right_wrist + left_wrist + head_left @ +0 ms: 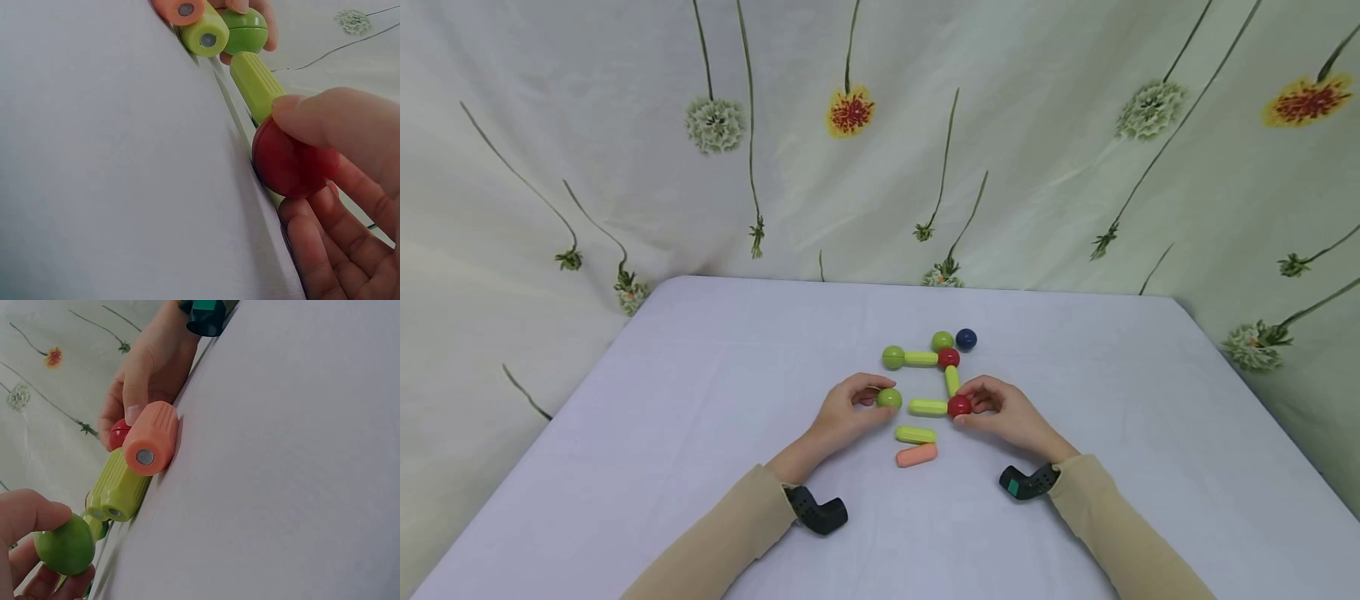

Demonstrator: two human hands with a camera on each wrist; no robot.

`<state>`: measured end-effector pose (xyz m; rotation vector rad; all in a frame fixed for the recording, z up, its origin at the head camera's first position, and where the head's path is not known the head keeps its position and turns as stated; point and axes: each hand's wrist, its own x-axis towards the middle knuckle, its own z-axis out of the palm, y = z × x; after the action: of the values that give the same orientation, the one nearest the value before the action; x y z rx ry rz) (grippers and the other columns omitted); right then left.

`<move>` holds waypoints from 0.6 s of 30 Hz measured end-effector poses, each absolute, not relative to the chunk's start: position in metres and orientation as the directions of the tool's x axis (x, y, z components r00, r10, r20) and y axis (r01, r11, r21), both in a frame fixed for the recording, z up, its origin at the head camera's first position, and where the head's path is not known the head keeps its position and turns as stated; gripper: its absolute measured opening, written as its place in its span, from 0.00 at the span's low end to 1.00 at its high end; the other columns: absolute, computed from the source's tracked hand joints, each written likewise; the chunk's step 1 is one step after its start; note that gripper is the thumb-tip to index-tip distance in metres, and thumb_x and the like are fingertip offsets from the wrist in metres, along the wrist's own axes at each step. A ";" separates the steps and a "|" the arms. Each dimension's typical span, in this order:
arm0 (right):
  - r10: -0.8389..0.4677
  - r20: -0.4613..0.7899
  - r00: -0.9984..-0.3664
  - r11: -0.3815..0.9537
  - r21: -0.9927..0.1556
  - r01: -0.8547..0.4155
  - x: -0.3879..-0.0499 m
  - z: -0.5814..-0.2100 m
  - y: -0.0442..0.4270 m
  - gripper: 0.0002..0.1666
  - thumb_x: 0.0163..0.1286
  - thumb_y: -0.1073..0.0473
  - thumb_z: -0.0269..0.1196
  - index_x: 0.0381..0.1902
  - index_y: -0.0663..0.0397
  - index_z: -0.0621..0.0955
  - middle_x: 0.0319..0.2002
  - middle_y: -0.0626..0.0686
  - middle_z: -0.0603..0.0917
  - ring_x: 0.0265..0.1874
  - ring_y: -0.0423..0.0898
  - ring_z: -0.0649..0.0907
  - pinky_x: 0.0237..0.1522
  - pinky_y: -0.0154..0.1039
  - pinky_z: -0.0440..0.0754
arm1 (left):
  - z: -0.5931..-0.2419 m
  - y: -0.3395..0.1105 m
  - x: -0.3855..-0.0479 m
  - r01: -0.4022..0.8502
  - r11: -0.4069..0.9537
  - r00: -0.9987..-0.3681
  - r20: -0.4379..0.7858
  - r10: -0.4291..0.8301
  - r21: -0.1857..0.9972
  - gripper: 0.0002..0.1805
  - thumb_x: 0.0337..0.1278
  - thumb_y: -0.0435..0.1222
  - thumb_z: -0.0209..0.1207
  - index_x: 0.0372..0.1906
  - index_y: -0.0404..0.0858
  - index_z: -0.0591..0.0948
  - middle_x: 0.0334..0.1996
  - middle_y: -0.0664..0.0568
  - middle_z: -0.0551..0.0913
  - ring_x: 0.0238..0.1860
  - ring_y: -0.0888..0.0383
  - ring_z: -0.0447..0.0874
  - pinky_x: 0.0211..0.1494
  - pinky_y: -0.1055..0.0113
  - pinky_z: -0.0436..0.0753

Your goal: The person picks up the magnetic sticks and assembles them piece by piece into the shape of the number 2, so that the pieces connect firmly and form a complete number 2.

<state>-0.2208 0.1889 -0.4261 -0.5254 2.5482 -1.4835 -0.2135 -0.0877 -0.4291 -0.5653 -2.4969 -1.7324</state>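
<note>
My left hand [847, 411] pinches a green ball [67, 545] between thumb and fingers. My right hand [1009, 415] grips a red ball [292, 159], with its thumb on the near side. From that red ball a yellow-green rod [928, 407] points left toward the green ball, a small gap between them in the head view. Another yellow-green rod [952, 380] runs from it up to a second red ball [949, 357]. A third rod [921, 358] links that one to another green ball [892, 357] on the left.
Nearer me lie a loose yellow-green rod [915, 435] and an orange rod [917, 455] with a metal disc at its end. Behind the joined pieces are a green ball [942, 340] and a dark blue ball [966, 339]. A white cloth [737, 350] covers the table.
</note>
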 end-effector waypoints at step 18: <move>-0.379 0.054 -0.924 0.454 -0.859 -0.236 -0.216 -0.417 0.184 0.21 0.58 0.61 0.69 0.49 0.59 0.77 0.41 0.52 0.79 0.40 0.49 0.77 0.44 0.35 0.76 | -0.427 -0.088 -0.210 0.347 0.359 -0.919 0.238 0.315 0.866 0.18 0.48 0.35 0.67 0.48 0.40 0.82 0.42 0.56 0.81 0.44 0.58 0.77 0.48 0.63 0.74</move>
<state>-0.2155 0.1842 -0.4174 -0.5432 2.5516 -1.4732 -0.2104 -0.0878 -0.4268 -0.6244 -2.5646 -1.6464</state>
